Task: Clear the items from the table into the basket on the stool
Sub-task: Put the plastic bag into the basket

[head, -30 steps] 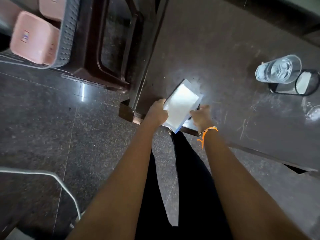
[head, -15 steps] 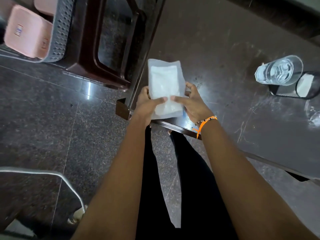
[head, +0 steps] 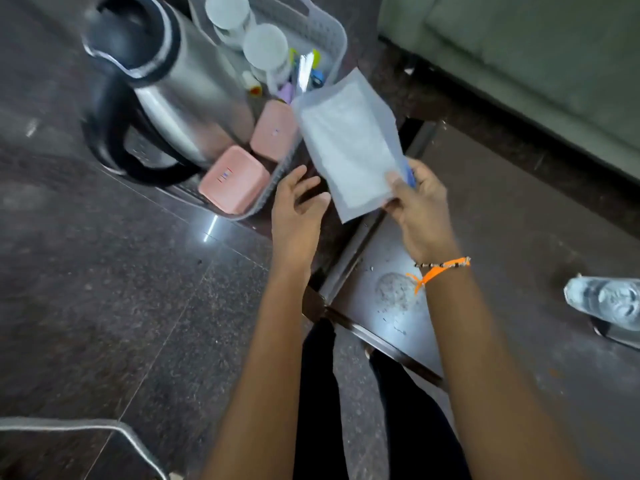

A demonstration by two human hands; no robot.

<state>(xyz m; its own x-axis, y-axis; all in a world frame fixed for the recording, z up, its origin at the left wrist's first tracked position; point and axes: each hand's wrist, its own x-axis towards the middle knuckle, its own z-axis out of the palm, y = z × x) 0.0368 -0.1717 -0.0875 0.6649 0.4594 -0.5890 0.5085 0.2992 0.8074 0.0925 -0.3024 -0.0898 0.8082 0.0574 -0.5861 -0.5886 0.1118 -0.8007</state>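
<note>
At the far left a steel kettle (head: 166, 84) stands by the basket (head: 332, 36), its outline smeared by motion. The basket already holds two pink boxes (head: 233, 180), two white-capped bottles (head: 265, 46) and some small bright bits that are too blurred to name; the stool beneath it hardly shows.

The left hand (head: 298, 209) hangs just beside the basket's near corner, fingers spread and relaxed, holding nothing and apart from the packet. The white packet (head: 349, 147) is up in the air, its top edge over the basket's right rim, its lower end above the gap between basket and desk (head: 519, 254).

The right hand (head: 419, 206), with an orange thread at the wrist, has the packet pinched by its lower right corner; the grip is thumb on top, with something blue, perhaps another item or print, peeking out under the fingers.

This looks like the carry step, nearly done. Next the packet needs swinging a little further left and lowering into free space beside the pink boxes, then letting go.

At the right edge a clear bottle (head: 606, 303) lies on the desk, cut off by the frame, with a dark object under it that I cannot identify.
</note>
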